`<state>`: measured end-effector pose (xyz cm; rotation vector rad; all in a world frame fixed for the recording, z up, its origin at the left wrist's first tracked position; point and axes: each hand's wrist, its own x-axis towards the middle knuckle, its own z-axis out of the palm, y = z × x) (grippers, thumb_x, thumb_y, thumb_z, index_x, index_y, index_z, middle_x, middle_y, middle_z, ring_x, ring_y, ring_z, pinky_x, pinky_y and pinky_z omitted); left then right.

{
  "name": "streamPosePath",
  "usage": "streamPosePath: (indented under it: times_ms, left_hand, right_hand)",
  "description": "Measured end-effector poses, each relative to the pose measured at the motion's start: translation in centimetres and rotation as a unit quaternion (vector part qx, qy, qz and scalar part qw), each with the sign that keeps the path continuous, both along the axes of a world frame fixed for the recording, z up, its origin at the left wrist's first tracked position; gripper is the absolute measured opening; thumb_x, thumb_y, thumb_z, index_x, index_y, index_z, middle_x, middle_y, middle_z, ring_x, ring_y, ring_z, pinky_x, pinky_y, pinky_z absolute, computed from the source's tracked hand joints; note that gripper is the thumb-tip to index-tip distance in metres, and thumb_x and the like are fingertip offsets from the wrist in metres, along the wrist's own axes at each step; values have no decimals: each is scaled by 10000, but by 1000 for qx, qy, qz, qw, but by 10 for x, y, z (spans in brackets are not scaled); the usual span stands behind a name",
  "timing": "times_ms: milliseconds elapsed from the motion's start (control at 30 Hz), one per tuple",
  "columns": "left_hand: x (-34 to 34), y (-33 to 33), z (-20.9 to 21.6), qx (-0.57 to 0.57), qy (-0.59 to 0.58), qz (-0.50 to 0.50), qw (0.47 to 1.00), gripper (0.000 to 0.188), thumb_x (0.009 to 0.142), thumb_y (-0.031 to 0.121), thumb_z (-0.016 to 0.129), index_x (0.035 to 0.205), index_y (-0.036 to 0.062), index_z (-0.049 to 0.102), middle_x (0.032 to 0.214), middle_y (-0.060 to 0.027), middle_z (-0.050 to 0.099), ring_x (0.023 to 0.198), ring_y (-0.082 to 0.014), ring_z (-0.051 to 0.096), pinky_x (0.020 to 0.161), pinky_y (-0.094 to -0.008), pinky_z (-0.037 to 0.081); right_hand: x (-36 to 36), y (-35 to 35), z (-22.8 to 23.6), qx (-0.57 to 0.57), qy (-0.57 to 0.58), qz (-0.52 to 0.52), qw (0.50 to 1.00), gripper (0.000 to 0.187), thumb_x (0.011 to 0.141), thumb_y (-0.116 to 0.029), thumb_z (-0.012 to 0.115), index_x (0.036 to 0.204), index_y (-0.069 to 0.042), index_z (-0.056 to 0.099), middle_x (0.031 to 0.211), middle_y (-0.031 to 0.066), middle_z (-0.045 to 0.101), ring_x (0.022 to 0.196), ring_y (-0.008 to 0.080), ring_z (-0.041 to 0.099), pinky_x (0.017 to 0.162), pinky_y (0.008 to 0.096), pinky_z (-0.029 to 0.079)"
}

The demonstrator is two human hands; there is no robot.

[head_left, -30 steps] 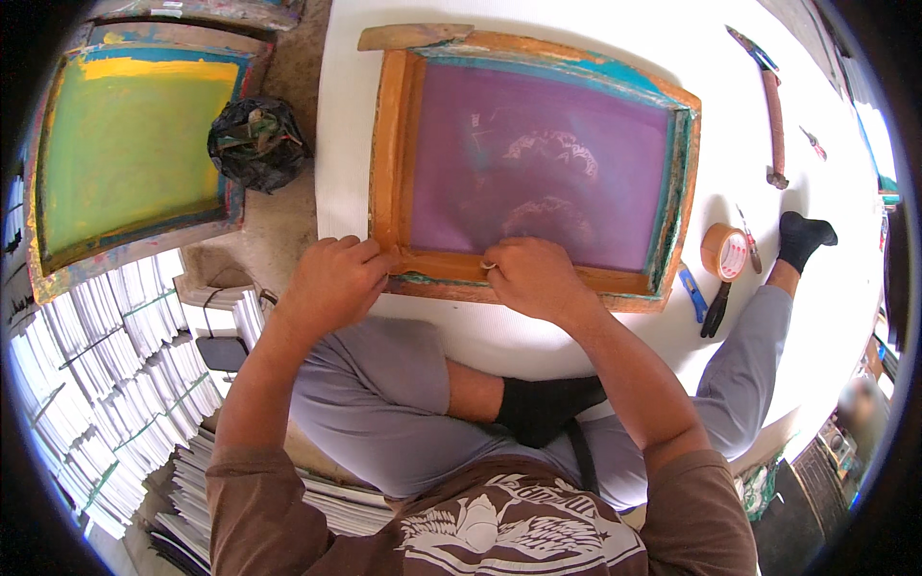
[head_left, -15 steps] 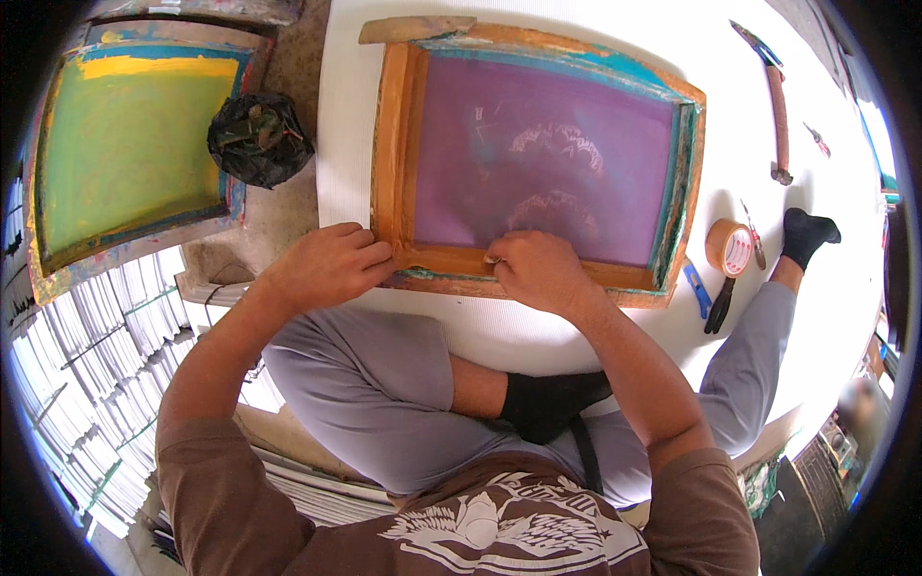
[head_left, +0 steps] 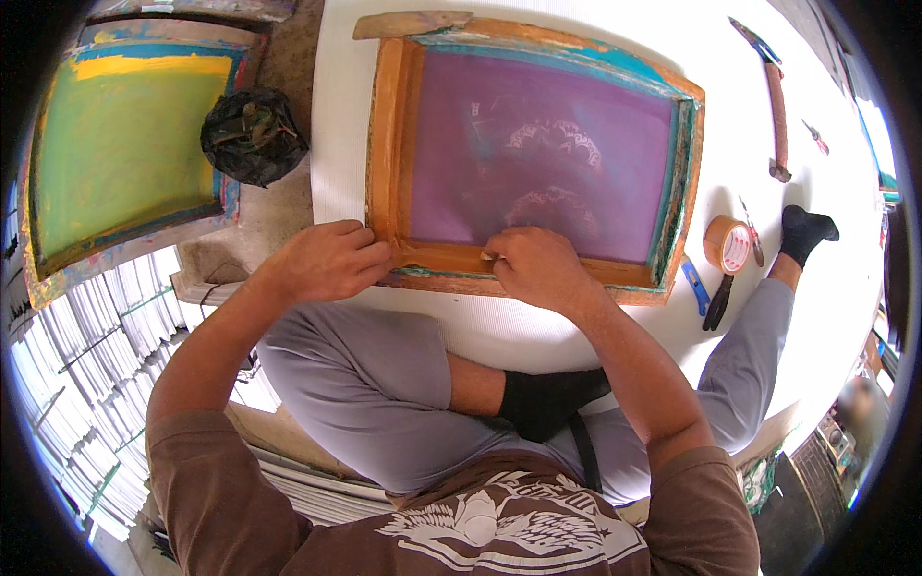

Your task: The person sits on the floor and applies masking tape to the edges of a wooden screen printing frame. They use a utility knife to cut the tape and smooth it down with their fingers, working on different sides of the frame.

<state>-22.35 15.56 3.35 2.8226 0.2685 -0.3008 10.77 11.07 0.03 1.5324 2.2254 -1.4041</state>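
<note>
A wooden-framed printing screen (head_left: 386, 144) with purple mesh and a faint pale design lies flat on a white sheet (head_left: 341, 115) in front of me. My left hand (head_left: 327, 259) rests with curled fingers on the frame's near left corner. My right hand (head_left: 538, 269) presses on the near rail of the frame, fingertips pinched at its inner edge. Whether something small sits between those fingers cannot be made out.
A second framed screen (head_left: 125, 144) with green and yellow mesh leans at the left. A crumpled black bag (head_left: 252, 134) lies beside it. A tape roll (head_left: 728, 245), a blue cutter (head_left: 696, 286), a hammer (head_left: 776, 110) and small tools lie at the right. Stacked white sheets (head_left: 86, 365) lie at lower left.
My left hand has slid a little right along the frame's near corner. My right hand stays on the near rail, fingertips shifting slightly.
</note>
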Motion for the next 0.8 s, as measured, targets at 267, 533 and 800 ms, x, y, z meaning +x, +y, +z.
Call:
streamPosePath:
  times_ms: [267, 533, 800]
  left_hand:
    - [5, 1, -5, -33, -16, 63, 997, 293, 853, 173, 647, 1122, 58, 663, 1075, -81, 613, 992, -265, 657, 929, -404, 564]
    - [10, 6, 4, -80, 24, 106, 991, 302, 892, 175, 608, 1168, 53, 626, 1079, -105, 584, 1005, -301, 652, 905, -421, 567]
    - [10, 2, 2, -69, 25, 141, 987, 278, 901, 119, 635, 1173, 63, 648, 1079, -76, 606, 1024, -270, 690, 908, -391, 594]
  right_hand:
    - [-2, 0, -4, -4, -3, 12, 1000, 307, 869, -118, 571, 1073, -27, 781, 1087, 195, 753, 1050, 384, 711, 920, 515, 564]
    - [-16, -2, -9, -6, -19, 32, 999, 294, 867, -149, 574, 1030, -7, 773, 1056, 219, 745, 1010, 407, 718, 896, 531, 572]
    - [-36, 4, -7, -12, 4, 50, 999, 307, 871, -152, 568, 1027, 21, 767, 1028, 252, 734, 997, 429, 716, 890, 542, 569]
